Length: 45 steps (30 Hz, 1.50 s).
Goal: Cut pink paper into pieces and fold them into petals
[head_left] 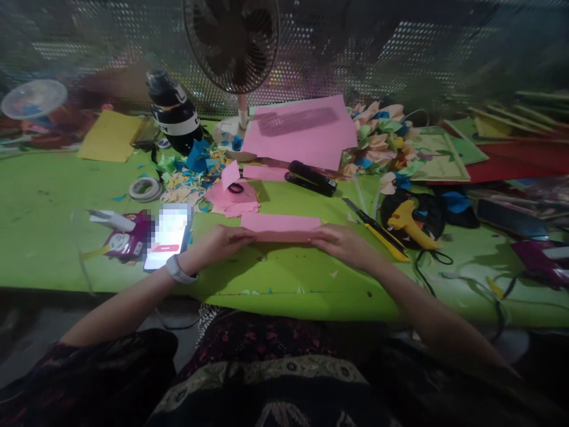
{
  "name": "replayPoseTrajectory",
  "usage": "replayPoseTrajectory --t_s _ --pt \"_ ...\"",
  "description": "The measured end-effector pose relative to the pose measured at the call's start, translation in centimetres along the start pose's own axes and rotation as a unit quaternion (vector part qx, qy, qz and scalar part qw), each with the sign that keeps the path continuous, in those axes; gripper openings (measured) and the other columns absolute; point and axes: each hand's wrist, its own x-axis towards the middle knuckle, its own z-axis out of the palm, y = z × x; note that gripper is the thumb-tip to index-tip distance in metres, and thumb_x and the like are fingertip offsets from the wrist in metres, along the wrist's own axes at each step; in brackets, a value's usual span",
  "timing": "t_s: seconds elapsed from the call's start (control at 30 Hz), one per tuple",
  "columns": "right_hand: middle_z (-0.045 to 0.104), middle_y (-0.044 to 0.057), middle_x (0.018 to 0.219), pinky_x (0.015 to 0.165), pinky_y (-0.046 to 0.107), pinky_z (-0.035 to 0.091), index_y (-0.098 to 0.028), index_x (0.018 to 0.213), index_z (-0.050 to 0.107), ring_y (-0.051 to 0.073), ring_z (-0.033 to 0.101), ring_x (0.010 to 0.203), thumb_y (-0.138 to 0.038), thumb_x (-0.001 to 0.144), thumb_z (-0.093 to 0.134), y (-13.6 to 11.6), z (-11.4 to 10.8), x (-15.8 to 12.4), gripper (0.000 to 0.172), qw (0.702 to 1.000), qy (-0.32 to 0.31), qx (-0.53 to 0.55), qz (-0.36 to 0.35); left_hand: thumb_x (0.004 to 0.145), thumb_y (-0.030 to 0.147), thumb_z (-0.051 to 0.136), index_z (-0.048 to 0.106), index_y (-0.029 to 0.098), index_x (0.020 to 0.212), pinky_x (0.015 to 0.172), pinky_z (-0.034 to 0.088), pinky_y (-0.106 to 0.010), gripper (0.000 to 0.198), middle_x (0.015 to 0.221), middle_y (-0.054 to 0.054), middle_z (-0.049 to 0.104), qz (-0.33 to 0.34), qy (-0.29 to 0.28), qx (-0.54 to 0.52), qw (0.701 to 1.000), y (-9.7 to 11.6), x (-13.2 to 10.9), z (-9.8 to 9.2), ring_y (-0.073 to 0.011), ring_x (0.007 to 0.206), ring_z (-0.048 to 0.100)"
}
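A strip of pink paper [281,224] stretches between my hands, just above the green tabletop, with a fold running along its near edge. My left hand [222,244] pinches its left end between thumb and fingers. At the right end, my right hand [341,242] grips the same fold. A pile of pink paper pieces [235,201] lies just beyond my left hand, with the dark handle of a tool showing among them. Behind the strip is a black stapler [311,178]. A yellow and black utility knife [377,230] rests beyond my right hand.
A lit phone [168,237], a purple power strip [128,237] and a tape roll [145,188] lie left. A black bottle [175,112] and fan [232,41] stand behind. Right are a yellow glue gun [411,222], cords and paper flowers [382,133]. Large pink sheets [302,130] lie at the back.
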Motion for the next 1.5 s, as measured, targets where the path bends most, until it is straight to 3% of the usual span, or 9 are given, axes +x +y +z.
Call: replayPoseTrajectory --t_s 0.13,0.2,0.27,0.33,0.4,0.53,0.7,0.87,1.5 --pt "0.081 0.007 0.098 0.077 0.043 0.061 -0.023 0.101 0.08 0.028 0.075 0.087 -0.055 0.101 0.054 0.7 0.2 1.0 0.041 0.992 0.026 0.058 0.111 0.097 0.034 0.066 0.055 0.018 0.149 0.074 0.063 -0.034 0.056 0.103 -0.009 0.08 -0.077 0.073 0.066 0.992 1.0 0.7 0.2 -0.0213 0.082 0.076" --pt "0.08 0.008 0.096 0.077 0.045 0.06 -0.023 0.098 0.08 0.03 0.074 0.087 -0.056 0.099 0.057 0.6 0.3 1.2 0.039 0.987 0.034 0.069 0.141 0.097 0.034 0.067 0.041 0.018 0.159 0.094 0.061 -0.045 0.07 0.127 -0.016 0.073 -0.059 0.13 0.163 0.976 1.7 1.1 0.6 -0.0283 0.108 0.074" --pt "0.08 0.01 0.099 0.079 0.048 0.06 -0.022 0.099 0.08 0.031 0.073 0.089 -0.055 0.097 0.061 0.5 0.4 1.3 0.038 0.984 0.043 0.079 0.157 0.1 0.031 0.062 0.033 0.021 0.163 0.119 0.042 -0.055 0.07 0.154 -0.019 0.055 0.005 0.156 0.268 0.951 2.8 1.3 1.5 -0.033 0.143 0.054" --pt "0.078 0.011 0.103 0.081 0.049 0.06 -0.021 0.099 0.079 0.031 0.073 0.091 -0.053 0.095 0.063 0.4 0.6 1.4 0.035 0.981 0.054 0.088 0.162 0.105 0.03 0.053 0.026 0.024 0.166 0.13 0.024 -0.054 0.068 0.165 -0.014 0.044 0.083 0.11 0.327 0.935 3.8 1.3 3.0 -0.0294 0.156 0.036" --pt "0.078 0.012 0.104 0.081 0.049 0.061 -0.021 0.096 0.078 0.03 0.073 0.091 -0.051 0.094 0.064 0.4 0.8 1.4 0.033 0.98 0.053 0.092 0.168 0.106 0.046 0.049 0.018 0.016 0.168 0.132 0.017 -0.05 0.075 0.167 -0.016 0.04 0.125 0.045 0.346 0.929 4.5 1.2 4.7 -0.0285 0.159 0.03" --pt "0.077 0.014 0.105 0.078 0.051 0.062 -0.019 0.111 0.075 0.031 0.073 0.091 -0.055 0.096 0.06 0.7 1.2 1.2 0.042 0.979 0.065 0.062 0.183 0.103 0.068 0.041 0.016 0.013 0.168 0.132 0.011 -0.053 0.089 0.171 -0.017 0.031 0.101 -0.032 0.349 0.931 4.3 0.8 7.2 -0.0315 0.16 0.027" --pt "0.062 0.02 0.146 0.109 0.064 0.05 -0.016 0.154 0.048 0.039 0.059 0.135 -0.052 0.101 0.055 0.7 2.1 0.2 0.065 0.975 0.193 -0.097 0.044 0.1 0.074 0.038 0.014 0.013 0.169 0.132 0.01 -0.053 0.095 0.172 -0.017 0.028 0.096 -0.032 0.319 0.942 3.8 0.6 7.7 -0.0322 0.16 0.024" --pt "0.046 0.017 0.163 0.119 0.059 0.043 -0.018 0.168 0.025 0.033 0.043 0.152 -0.049 0.107 0.045 0.5 3.3 -0.5 0.071 0.979 0.067 -0.155 -0.111 0.1 0.076 0.036 0.015 0.015 0.169 0.132 0.011 -0.053 0.095 0.172 -0.018 0.026 0.093 -0.04 0.295 0.95 4.0 0.9 7.5 -0.0321 0.161 0.024" --pt "0.032 0.018 0.169 0.125 0.055 0.037 -0.016 0.169 -0.003 0.031 0.031 0.157 -0.061 0.106 0.038 1.3 4.7 -0.9 0.087 0.973 0.012 -0.184 -0.14 0.102 0.072 0.034 0.024 0.012 0.166 0.131 0.017 -0.055 0.089 0.171 -0.017 0.03 0.077 -0.079 0.285 0.952 4.4 1.4 6.9 -0.0326 0.16 0.026"
